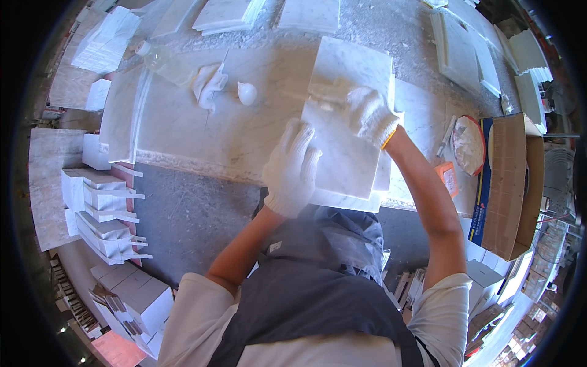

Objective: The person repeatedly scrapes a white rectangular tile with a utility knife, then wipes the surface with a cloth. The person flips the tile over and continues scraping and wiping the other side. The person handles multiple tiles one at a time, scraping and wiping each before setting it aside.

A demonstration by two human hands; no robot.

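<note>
The gloved left hand (292,166) lies spread flat on a white marble tile (345,122) that tops a small stack on the marble slab (202,122). The gloved right hand (370,113) grips a scraper-like tool (321,95) against the tile. Uneven pressure could slide the tile off the stack's edge.

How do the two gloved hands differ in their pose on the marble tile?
The left hand lies flat with fingers spread on the near left edge of the marble tile; the right hand is curled into a grip on a pale tool farther up the tile. The left hand holds nothing; the right one holds the tool. Both wear white knit gloves.
</note>
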